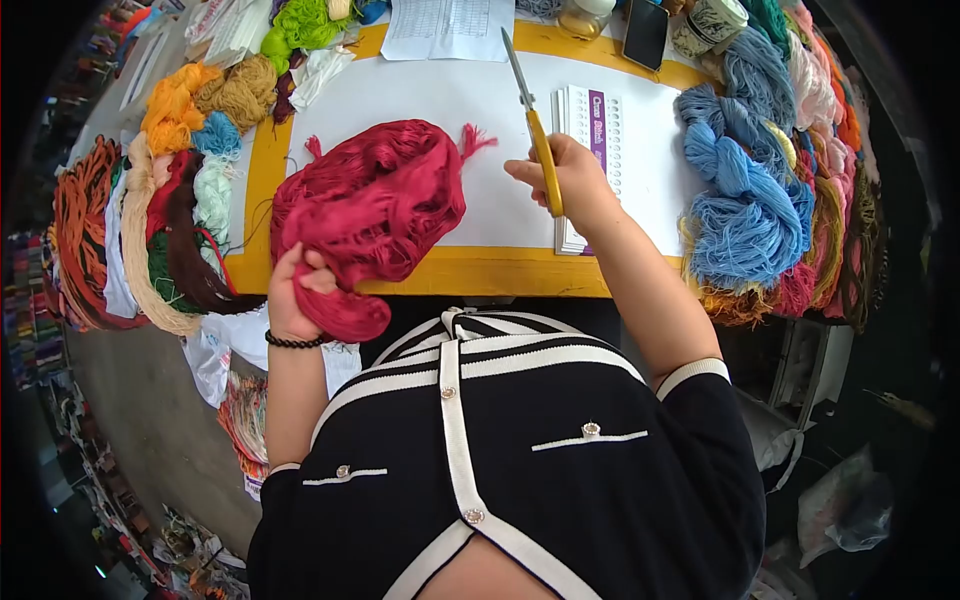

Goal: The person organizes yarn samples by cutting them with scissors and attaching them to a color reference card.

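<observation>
A large bundle of crimson thread (pixel 385 195) lies across the white table top, its lower end hanging over the yellow front edge. My left hand (pixel 298 290) is closed around that lower end, with a loop of thread drooping below the fingers. In my right hand (pixel 572 180) is a pair of scissors (pixel 545 150) with yellow handles, the blades pointing up and away from me. The blades look closed. Beneath the right hand lies a stack of punched cards (pixel 575 235) with a purple strip reading "Cross Stitch".
Blue thread skeins (pixel 745 200) pile up on the right edge. Orange (pixel 178 108) and other coloured skeins crowd the left. At the back are a printed sheet (pixel 447 30), a jar (pixel 585 18), a phone (pixel 646 33) and a tin (pixel 708 25).
</observation>
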### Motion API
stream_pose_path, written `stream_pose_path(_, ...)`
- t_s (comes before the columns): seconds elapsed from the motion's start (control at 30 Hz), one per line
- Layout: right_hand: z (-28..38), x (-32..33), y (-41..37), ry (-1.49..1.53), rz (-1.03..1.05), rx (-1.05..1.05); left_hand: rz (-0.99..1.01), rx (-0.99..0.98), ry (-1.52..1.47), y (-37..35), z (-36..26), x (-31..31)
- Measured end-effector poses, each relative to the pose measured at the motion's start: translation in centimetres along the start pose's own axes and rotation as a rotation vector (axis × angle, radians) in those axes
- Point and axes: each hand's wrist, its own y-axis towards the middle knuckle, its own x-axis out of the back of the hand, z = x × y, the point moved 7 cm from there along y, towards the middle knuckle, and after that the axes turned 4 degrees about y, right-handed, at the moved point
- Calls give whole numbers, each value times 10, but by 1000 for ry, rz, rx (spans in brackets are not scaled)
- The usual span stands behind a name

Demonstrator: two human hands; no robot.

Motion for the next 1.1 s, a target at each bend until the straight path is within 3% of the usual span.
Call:
stream_pose_path(0.03,-2,-6,5,1,4,0,-3,-3,0,-1,-6,0)
stream_pose_path(0.1,12,-19,19,-67,-34,344,41,10,-14,-1,-13,-5)
stream_pose_path(0.27,19,-64,36,-444,21,309,26,-22,24,0,-16,1)
stream_pose_path(0.43,15,-70,37,-559,80,421,68,-97,-15,-13,-36,6)
stream_pose_path(0.47,12,-56,40,-453,76,385,179,-65,-43,-22,-43,-15)
stream_pose_path(0.57,16,1,34,-3,93,250,353,-318,95,-60,-117,-15)
stream_pose_path(0.63,38,45,22,110,11,344,337,-544,110,-96,-175,-11)
stream_pose_path(0.7,48,74,14,192,-8,345,168,-736,67,-122,-232,20)
stream_pose_path(0.73,48,85,13,189,-31,331,120,-714,-157,-127,-237,14)
stream_pose_path(0.83,45,102,10,278,-50,336,90,-741,-382,-130,-303,53)
stream_pose_path(0.9,42,107,9,324,-45,330,-9,-815,-320,-136,-325,65)
stream_pose_path(0.97,39,111,10,369,-40,324,-107,-851,-463,-137,-327,68)
stream_pose_path(1.0,38,113,11,370,-54,335,-34,-759,-491,-136,-327,63)
stream_pose_path(1.1,42,106,3,343,-71,352,-77,-761,-624,-135,-337,67)
